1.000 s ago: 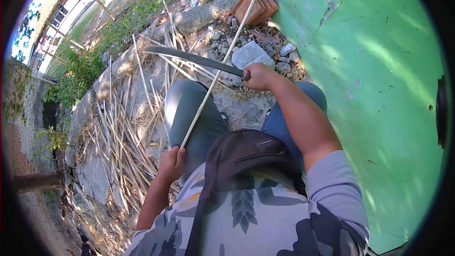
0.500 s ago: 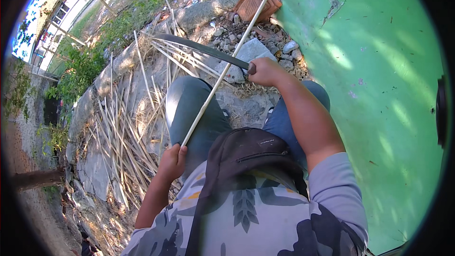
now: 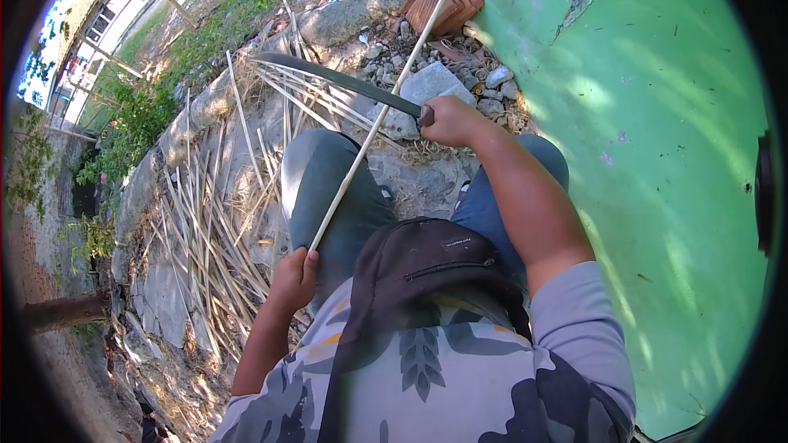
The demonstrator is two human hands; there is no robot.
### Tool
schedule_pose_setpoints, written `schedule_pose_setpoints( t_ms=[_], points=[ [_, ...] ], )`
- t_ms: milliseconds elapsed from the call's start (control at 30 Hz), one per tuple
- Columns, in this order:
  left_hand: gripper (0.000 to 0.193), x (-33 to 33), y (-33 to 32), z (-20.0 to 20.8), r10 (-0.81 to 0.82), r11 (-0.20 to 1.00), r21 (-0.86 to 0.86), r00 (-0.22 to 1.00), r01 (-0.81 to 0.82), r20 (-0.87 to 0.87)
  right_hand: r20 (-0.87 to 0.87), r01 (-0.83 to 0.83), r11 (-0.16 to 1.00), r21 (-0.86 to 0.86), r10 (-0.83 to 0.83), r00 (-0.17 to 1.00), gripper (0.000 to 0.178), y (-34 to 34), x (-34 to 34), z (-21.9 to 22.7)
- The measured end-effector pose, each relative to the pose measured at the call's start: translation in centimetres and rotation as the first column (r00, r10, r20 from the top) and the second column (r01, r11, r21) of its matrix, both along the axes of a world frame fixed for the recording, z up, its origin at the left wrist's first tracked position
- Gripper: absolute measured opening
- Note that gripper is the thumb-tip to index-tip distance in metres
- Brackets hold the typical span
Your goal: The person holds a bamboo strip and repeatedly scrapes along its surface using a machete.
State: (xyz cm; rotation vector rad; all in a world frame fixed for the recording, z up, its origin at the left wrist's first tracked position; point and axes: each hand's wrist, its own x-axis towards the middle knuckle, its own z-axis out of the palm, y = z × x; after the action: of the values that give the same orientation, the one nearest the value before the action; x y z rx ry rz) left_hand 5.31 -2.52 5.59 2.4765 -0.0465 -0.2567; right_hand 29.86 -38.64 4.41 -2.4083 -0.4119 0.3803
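My left hand (image 3: 295,277) is closed around the lower end of a long, pale bamboo strip (image 3: 353,171), beside my left thigh. From there the strip slants up and away to the right, across my left knee. My right hand (image 3: 451,121) grips the dark handle of a machete (image 3: 328,75) above the gap between my knees. Its long blade points left and crosses the strip, appearing to touch it; whether the edge bites in cannot be made out. My left fingertips are mostly hidden behind the thumb and strip.
Many loose bamboo strips (image 3: 205,254) lie on the stony ground to my left. Beyond my knees are a pale stone block (image 3: 433,84), rubble and stacked terracotta tiles (image 3: 443,5). A green floor (image 3: 657,197) spans the right side. A dark bag (image 3: 435,258) rests on my lap.
The machete and the strip's far end have shifted slightly left, along with a small shift of the whole view. Both hands keep their grips.
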Motion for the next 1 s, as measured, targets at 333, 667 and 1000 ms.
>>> schedule_pose_setpoints(
  t_ms=[333, 667, 1000],
  points=[
    [0.039, 0.8, -0.2, 0.6, -0.001, 1.000, -0.025, 0.998, -0.001, -0.067, 0.003, 0.074, 0.991, -0.114, -0.074, 0.997, 0.027, -2.3, 1.2, 0.3],
    [0.040, 0.8, -0.9, 1.0, -0.003, 1.000, 0.017, 0.999, 0.004, -0.039, -0.029, -0.007, 0.961, -0.275, -0.001, 1.000, 0.029, -1.1, 0.4, 3.2],
    [0.040, -0.2, 0.3, 0.5, -0.011, 1.000, 0.017, 0.998, 0.012, -0.056, -0.101, 0.034, 0.994, -0.108, -0.045, 0.994, 0.030, 0.1, -0.8, 2.8]
  ],
)
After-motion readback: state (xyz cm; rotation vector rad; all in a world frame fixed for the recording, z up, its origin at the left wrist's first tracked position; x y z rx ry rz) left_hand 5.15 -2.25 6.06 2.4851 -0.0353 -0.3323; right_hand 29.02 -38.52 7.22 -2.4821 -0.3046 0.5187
